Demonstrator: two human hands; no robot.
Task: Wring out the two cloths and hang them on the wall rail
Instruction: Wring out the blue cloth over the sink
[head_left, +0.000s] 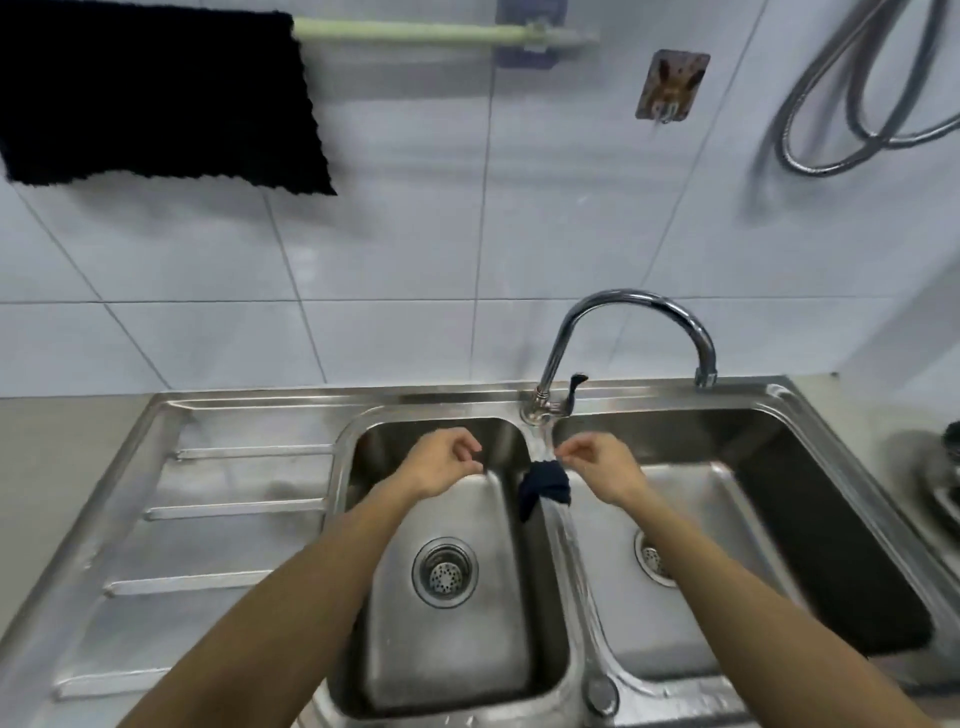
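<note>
A black cloth (156, 98) hangs spread over the pale green wall rail (415, 32) at the top left. A small dark blue cloth (545, 486) lies bunched over the divider between the two basins of the steel sink (332, 467). My right hand (602, 467) is right beside it, and its curled fingertips pinch the cloth's upper right edge. My left hand (441, 465) hovers over the left basin, a short way left of the cloth. Its fingers are loosely curled and hold nothing.
A curved chrome tap (623, 332) rises behind the divider, spout over the right basin. A ribbed draining board (208, 509) lies left of the basins. On the tiled wall are an adhesive hook (670, 85) and a coiled metal hose (857, 104). A dark stove part (943, 478) sits far right.
</note>
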